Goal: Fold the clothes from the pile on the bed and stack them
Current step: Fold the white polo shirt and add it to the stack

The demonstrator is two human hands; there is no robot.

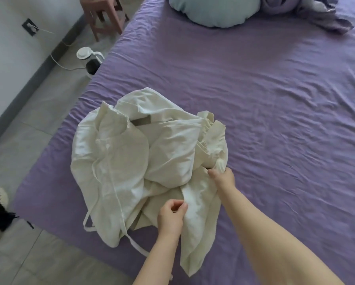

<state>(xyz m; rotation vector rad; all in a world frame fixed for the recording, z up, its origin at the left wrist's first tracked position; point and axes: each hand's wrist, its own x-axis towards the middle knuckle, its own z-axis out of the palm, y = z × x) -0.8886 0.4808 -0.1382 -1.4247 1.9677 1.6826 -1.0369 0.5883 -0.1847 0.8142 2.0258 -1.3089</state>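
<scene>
While the cream garment [143, 161] lies crumpled on the purple bed sheet [275, 99] near the front-left edge, left hand [171, 218] pinches a fabric fold w/ thumb & fingers; right hand [223, 178] grips bunched cloth at its right side.

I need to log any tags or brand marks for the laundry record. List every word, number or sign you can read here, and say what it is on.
No text can be read anywhere in this view.
Grey-brown rectangular patch on the crumpled cream-white cotton garment: no lettering can be made out.
White electric kettle with black base on the floor: no legible marking.
Dark wall socket: no legible marking.
</scene>
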